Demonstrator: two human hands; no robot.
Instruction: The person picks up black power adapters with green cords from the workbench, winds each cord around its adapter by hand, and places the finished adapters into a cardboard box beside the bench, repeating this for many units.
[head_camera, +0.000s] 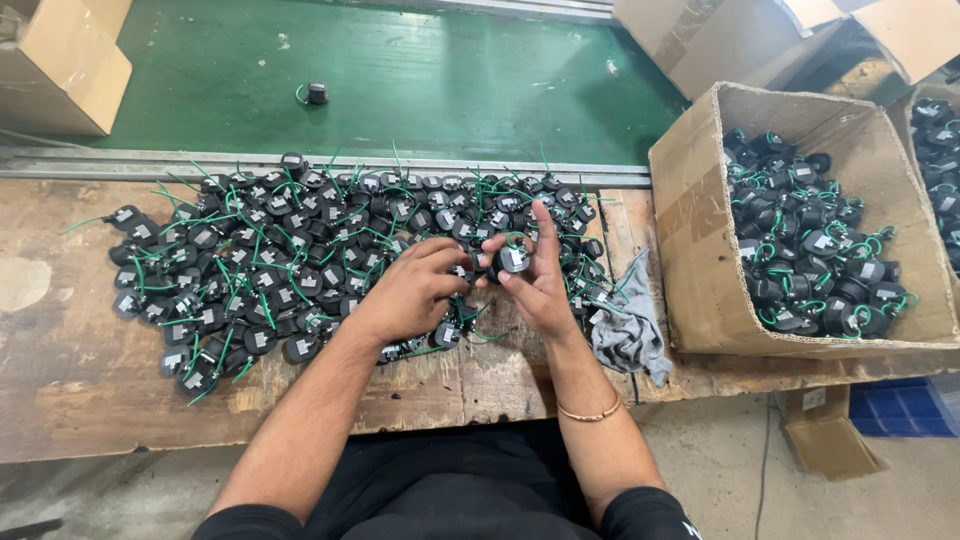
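Big cardboard box (700, 200) sits on the right end of the wooden bench (80, 380), tipped toward the middle, and it's about half full of small black round parts with green wires (810, 260). A second box (935, 130) peeks in at the far right edge with the same stuff inside. More closed cartons sit at the far corners, one top left (60, 60), one top right (720, 40).

Both hands meet near the middle of the bench. The right hand (540, 275) has its fingers curled, pinching one black part (514, 259) with a green wire loop, and the left hand (410, 295) has fingertips pressed together on it from the other side. It's held just above the big spread-out pile (290, 260) that runs along the far edge of the bench.

A grey rag (625, 330) lies between the hands and the box. The near edge of the bench is bare wood. Beyond the metal rail, the green belt (430, 80) carries one lone part (316, 94).
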